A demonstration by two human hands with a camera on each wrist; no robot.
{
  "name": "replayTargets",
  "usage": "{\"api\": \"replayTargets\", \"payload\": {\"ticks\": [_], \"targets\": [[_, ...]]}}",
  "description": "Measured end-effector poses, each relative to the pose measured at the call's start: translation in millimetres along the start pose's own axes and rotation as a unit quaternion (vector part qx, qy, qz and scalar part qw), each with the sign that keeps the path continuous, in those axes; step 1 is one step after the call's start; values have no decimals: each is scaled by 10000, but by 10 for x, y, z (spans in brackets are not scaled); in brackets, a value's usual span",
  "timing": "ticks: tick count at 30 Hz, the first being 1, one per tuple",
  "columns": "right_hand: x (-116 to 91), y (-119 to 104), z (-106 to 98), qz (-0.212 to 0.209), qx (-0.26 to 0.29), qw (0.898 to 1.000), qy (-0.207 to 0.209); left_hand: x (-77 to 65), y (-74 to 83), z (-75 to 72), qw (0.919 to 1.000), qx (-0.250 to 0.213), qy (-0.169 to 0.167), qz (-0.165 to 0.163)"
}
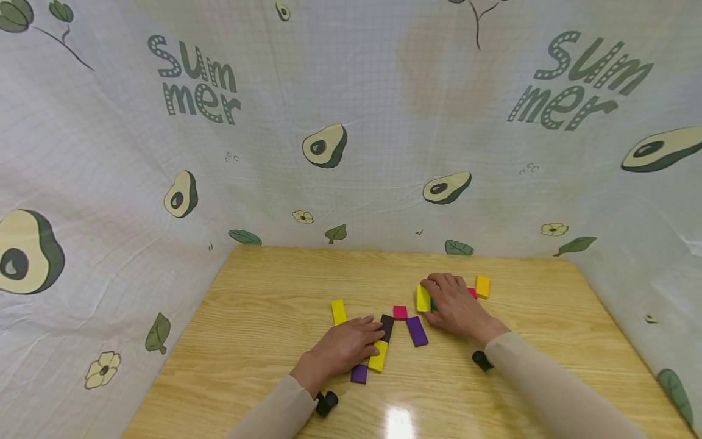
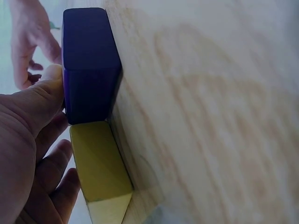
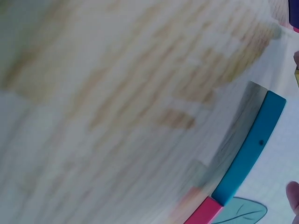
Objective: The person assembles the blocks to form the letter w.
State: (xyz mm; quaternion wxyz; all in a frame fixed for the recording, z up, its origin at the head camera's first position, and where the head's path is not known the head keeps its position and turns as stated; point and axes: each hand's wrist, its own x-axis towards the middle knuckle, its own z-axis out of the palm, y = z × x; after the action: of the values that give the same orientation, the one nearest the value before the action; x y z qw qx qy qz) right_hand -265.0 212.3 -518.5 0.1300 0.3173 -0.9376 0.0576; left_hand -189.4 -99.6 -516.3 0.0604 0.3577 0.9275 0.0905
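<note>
My left hand (image 1: 348, 346) rests among the small rectangular blocks, its fingers loosely extended beside a black block (image 1: 387, 328) and a yellow block (image 1: 378, 356). In the left wrist view the thumb (image 2: 49, 81) lies against a dark purple block (image 2: 91, 51), which adjoins a yellow block (image 2: 100, 161). With thumb and fingertips at its two ends, my right hand (image 1: 452, 310) pinches another yellow block (image 1: 423, 299). Next to that, largely covered by the hand, is a teal block (image 3: 252, 144) that meets a pink one (image 3: 204, 212).
A pink block (image 1: 400, 313) and a purple block (image 1: 417, 331) lie between the hands. One more yellow block (image 1: 338, 311) lies beyond the left hand, a purple one (image 1: 359, 374) nearer. An orange block (image 1: 482, 286) is at right. A printed cloth (image 1: 378, 207) borders the wooden table (image 1: 263, 305).
</note>
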Motion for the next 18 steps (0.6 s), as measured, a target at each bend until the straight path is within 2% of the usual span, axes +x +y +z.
{"api": "replayTargets", "payload": {"ticks": [6,18], "targets": [[-81,6,-29,-32,-112,9997,191,4,5,17,10000,12,19,-16],[-285,-8,-118,-143,-333,9988,319,-6,7,25,10000,-19,75,-12]]}}
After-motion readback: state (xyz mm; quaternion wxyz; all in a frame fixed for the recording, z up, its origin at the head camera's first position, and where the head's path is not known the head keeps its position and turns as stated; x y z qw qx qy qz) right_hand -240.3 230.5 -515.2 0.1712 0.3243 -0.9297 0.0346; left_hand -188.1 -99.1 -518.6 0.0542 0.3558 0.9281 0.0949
